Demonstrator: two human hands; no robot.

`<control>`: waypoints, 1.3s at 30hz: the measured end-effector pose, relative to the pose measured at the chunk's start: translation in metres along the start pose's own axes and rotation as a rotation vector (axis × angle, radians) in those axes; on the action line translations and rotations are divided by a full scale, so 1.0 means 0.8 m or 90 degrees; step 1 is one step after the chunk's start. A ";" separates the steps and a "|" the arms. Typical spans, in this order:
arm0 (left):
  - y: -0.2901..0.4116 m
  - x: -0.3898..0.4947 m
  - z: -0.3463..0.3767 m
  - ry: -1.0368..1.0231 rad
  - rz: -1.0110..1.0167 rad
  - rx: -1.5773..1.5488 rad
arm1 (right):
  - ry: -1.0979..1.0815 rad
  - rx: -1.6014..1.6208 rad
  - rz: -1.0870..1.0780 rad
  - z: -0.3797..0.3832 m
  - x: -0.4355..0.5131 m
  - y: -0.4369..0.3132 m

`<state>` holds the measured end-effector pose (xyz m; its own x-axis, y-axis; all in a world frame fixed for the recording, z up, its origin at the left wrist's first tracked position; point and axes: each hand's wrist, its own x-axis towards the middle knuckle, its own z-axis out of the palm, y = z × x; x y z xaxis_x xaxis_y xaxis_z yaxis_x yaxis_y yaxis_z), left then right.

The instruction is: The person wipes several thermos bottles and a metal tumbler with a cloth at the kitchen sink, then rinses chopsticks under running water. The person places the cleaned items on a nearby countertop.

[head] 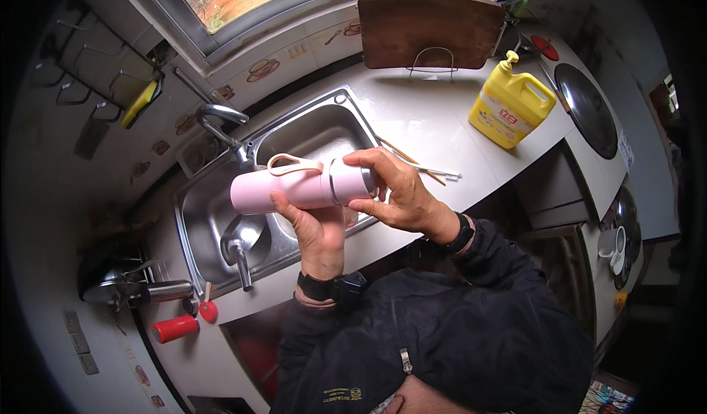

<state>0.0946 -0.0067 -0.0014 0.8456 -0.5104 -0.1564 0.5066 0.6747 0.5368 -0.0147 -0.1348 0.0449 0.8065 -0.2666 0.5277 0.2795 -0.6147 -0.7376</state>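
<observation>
A pink insulated bottle (pixel 281 189) with a beige carrying strap lies nearly level in both hands, over the double stainless steel sink (pixel 199 226). My left hand (pixel 317 232) holds its body from below, the thumb on the near side. Around the cap end at the right, the fingers and thumb of my right hand (pixel 400 190) are closed. A silver band rings the bottle beside the cap end. Below the bottle, in the left basin, rests a steel ladle or small pan (pixel 246 243), its handle over the front rim. The curved chrome faucet (pixel 221 118) stands behind.
A yellow detergent jug (pixel 511 105) stands right on the counter. Near the sink's right edge lie a white toothbrush (pixel 442 172) and a wooden chopstick (pixel 425 174). A cutting board (pixel 431 27) leans behind. A red bottle (pixel 174 329) and red lid (pixel 209 311) are at the left front.
</observation>
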 end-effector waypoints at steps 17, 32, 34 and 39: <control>-0.016 0.017 0.060 -0.309 -0.244 -0.015 | 0.213 0.047 0.178 -0.080 -0.016 -0.042; 0.028 0.063 -0.017 -0.539 -0.541 0.100 | 0.203 0.245 0.425 -0.135 -0.010 -0.032; 0.032 0.056 -0.003 -0.540 -0.520 0.154 | 0.221 0.262 0.364 -0.129 -0.011 -0.019; 0.012 0.033 0.019 -0.438 -0.400 0.085 | 0.127 0.253 0.386 -0.052 -0.039 0.012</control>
<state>0.1196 -0.0218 0.0126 0.1170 -0.9918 0.0516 0.7765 0.1237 0.6179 -0.0587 -0.1634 0.0391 0.7795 -0.6261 0.0193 0.0147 -0.0125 -0.9998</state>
